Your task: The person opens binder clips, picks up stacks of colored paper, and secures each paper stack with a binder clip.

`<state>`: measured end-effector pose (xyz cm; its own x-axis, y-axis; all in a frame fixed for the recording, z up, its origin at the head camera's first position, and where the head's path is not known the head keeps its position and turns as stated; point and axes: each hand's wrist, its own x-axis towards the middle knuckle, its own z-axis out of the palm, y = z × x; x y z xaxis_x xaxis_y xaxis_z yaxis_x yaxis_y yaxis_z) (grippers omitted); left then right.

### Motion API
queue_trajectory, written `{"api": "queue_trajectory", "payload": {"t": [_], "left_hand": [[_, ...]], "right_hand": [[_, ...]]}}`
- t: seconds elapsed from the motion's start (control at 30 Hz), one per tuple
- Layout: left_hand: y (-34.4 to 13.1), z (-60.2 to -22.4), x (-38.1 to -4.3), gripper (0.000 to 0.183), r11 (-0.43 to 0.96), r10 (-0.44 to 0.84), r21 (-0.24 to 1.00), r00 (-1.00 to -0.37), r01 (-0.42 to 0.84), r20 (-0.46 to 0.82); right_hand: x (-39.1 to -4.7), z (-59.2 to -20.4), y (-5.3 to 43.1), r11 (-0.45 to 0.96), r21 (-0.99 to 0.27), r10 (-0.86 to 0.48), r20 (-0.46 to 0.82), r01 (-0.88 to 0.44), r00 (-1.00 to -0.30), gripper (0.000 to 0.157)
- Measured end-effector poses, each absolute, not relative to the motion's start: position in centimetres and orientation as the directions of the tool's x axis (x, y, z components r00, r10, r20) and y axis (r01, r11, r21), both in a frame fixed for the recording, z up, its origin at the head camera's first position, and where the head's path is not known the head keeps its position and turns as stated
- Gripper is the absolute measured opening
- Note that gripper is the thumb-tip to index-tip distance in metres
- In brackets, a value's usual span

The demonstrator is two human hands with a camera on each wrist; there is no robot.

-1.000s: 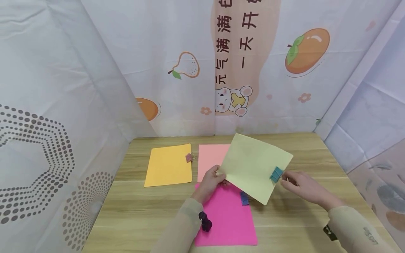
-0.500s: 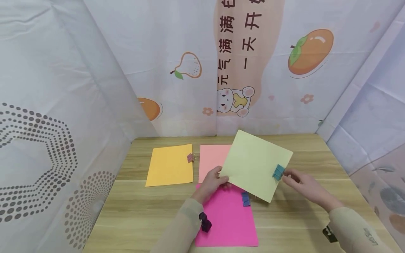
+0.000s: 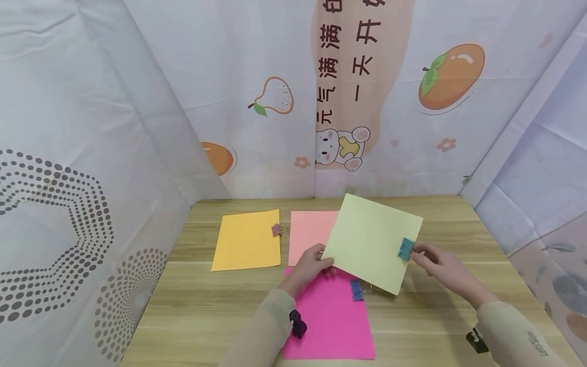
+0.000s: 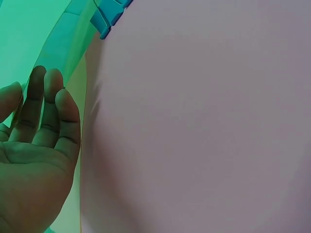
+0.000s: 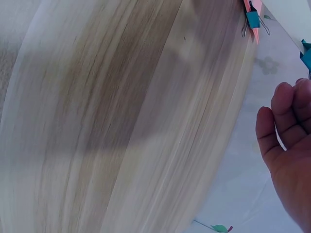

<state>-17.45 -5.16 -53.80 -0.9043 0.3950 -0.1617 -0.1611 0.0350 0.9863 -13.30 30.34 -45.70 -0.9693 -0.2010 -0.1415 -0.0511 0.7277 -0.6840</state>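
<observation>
A pale yellow sheet of paper, perhaps a stack, is held tilted above the table in the head view. My left hand pinches its lower left corner between thumb and fingers. A teal binder clip grips the right edge, and my right hand pinches its wire handles. In the right wrist view that clip shows only partly, above my right hand. Below the sheet lies magenta paper with a blue binder clip on its right edge, also visible in the left wrist view as a blue clip.
Orange-yellow paper with a dusky pink clip lies back left on the wooden table. Salmon paper beside it is partly covered by the raised sheet. Its teal clip appears in the right wrist view. Printed curtains surround the table.
The pale yellow sheet has shifted slightly right in the picture and its tilt has changed a little. Both hands keep their hold, and the view itself has moved slightly.
</observation>
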Motion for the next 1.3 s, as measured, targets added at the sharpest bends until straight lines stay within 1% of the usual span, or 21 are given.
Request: {"api": "queue_trajectory", "payload": {"t": [0.3,0.47,0.6,0.77,0.87,1.0,1.23,1.3], "left_hand": [[-4.9,-53.7,-17.3,0.019,0.067,0.365,0.982,-0.912,-0.176,-0.188],[-4.9,-53.6,-17.2,0.02,0.073,0.345,0.977,-0.914,-0.202,-0.215],[-4.9,-53.3,-17.0,0.021,0.065,0.353,0.974,-0.908,-0.217,-0.226],[-5.2,-52.9,-16.8,0.026,0.083,0.365,0.973,-0.902,-0.215,-0.23],[-5.6,-52.7,-16.7,0.026,0.127,0.366,0.975,-0.905,-0.183,-0.218],[-6.3,-52.5,-16.7,0.025,0.225,0.361,0.966,-0.911,-0.123,-0.2],[-8.3,-52.0,-16.6,0.026,0.399,0.323,0.916,-0.932,-0.025,-0.166],[-8.9,-51.9,-16.4,0.026,0.429,0.317,0.903,-0.936,-0.004,-0.154]], "right_hand": [[-14.3,-46.0,30.4,0.736,-0.677,-0.153,-0.153,-0.01,-0.976,0.058],[-14.6,-46.1,30.9,0.705,-0.708,-0.146,-0.19,0.033,-0.971,0.062],[-14.8,-46.1,31.3,0.681,-0.729,-0.136,-0.218,0.069,-0.967,0.066],[-15.3,-46.3,31.7,0.688,-0.718,-0.117,-0.249,0.102,-0.962,0.069],[-15.6,-46.5,32.0,0.687,-0.717,-0.107,-0.261,0.118,-0.96,0.071],[-16.0,-46.7,32.2,0.673,-0.728,-0.098,-0.265,0.132,-0.959,0.073],[-16.7,-47.1,33.2,0.641,-0.752,-0.08,-0.261,0.151,-0.962,0.078],[-16.8,-47.2,33.5,0.64,-0.752,-0.074,-0.264,0.157,-0.962,0.079]]}}
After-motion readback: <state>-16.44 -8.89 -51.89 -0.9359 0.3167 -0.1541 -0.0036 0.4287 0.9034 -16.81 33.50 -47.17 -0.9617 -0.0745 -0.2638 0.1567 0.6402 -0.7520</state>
